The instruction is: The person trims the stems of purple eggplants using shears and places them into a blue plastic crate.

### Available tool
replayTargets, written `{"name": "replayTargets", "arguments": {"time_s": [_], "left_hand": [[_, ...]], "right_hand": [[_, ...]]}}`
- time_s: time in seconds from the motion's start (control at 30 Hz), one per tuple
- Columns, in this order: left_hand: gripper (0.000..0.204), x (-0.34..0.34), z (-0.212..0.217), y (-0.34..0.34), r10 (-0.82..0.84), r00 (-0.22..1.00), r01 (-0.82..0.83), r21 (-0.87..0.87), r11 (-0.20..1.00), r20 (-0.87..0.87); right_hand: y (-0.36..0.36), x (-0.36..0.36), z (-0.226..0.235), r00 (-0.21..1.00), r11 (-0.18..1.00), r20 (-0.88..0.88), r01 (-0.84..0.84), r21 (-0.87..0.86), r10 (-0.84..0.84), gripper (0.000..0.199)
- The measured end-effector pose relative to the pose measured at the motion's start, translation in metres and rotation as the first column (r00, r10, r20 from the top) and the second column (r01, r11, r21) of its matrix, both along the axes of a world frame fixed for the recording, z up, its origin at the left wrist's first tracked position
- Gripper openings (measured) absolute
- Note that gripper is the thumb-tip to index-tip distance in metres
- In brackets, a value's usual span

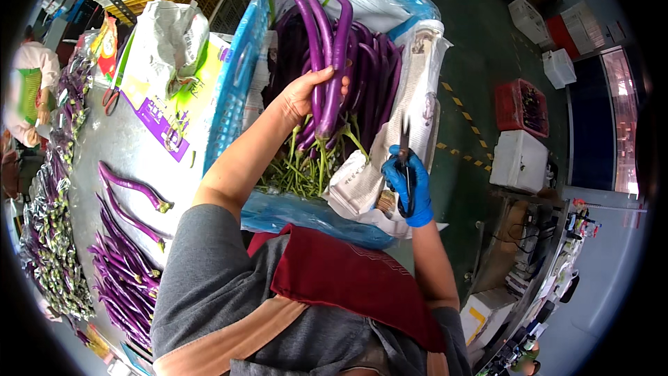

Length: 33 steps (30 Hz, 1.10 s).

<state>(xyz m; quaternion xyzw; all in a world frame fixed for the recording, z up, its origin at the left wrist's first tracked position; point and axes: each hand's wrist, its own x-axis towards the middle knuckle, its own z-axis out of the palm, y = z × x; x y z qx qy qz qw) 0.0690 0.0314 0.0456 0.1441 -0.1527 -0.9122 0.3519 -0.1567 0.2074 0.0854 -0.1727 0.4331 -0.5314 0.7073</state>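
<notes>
So the left arm [240,159] is pointing forward and slightly right, bending only a little, and the bare left hand [307,92] is holding a grip with the thumb [321,74] lying up front. Meanwhile the right forearm [433,259] is sitting lower and angling upward, and that blue-gloved right hand [412,184] is curling its fingers [420,167] inward.

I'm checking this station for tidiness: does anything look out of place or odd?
Mildly: two eggplants lie loose on the grey table, outside the heap. Also, only the right hand wears a blue glove; the left hand is bare.
</notes>
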Motion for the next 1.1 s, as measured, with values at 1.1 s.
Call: {"name": "replayTargets", "arguments": {"time_s": [1.1], "left_hand": [[0.031, 0.053, 0.060, 0.000, 0.099, 0.927, -0.033, -0.184, 0.982, 0.361]], "right_hand": [[-0.039, 0.047, 0.051, -0.016, 0.446, -0.987, -0.891, 0.086, 0.159, 0.037]]}}
